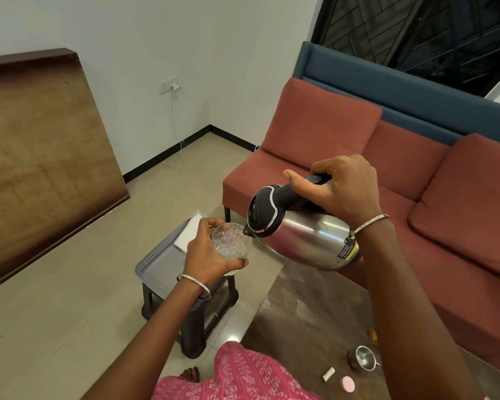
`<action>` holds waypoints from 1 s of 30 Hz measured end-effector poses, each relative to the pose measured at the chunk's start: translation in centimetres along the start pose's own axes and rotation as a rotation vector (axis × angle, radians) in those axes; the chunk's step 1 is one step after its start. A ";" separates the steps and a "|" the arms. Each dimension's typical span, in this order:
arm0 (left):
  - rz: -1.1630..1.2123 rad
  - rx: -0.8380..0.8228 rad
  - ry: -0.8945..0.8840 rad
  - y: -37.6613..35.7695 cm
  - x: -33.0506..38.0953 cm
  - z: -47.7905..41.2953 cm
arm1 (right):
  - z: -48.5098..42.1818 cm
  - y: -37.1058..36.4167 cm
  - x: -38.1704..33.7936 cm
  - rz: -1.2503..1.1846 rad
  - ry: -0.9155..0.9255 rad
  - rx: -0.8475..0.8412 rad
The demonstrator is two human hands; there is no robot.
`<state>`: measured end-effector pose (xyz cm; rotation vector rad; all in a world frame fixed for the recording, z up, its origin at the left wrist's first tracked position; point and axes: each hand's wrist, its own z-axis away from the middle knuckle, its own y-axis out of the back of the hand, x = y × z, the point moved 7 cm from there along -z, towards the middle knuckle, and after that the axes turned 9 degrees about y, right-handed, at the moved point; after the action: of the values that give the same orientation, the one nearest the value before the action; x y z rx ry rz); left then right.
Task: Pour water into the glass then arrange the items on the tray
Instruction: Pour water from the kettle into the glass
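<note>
My right hand (341,192) grips the black handle of a steel electric kettle (306,238), which is tilted with its spout at the rim of a clear patterned glass (232,241). My left hand (207,255) holds that glass from the left side, in the air above the tray's right edge. A little water shows at the bottom of the glass. The grey perforated tray (156,261) lies on a black plastic stool (202,319), with a white folded napkin (189,232) at its far end.
A glass-topped table (295,313) at lower right carries a small steel strainer (364,357), a white tube (328,373) and a pink round lid (347,383). A red sofa (416,197) stands behind it. A wooden board (41,157) leans on the left wall.
</note>
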<state>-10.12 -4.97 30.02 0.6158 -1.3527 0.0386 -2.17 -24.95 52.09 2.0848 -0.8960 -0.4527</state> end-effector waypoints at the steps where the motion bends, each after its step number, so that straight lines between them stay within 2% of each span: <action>1: 0.002 0.003 -0.002 0.1 0.0 0.0 | 0.0 0.0 0.0 -0.001 -0.002 -0.002; 30: 0.003 0.010 -0.020 0.6 0.5 0.4 | 0.2 0.2 -0.3 -0.014 0.003 -0.004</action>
<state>-10.61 -4.79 30.73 0.6236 -1.3734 0.0417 -2.60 -24.88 52.19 2.0889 -0.8786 -0.4590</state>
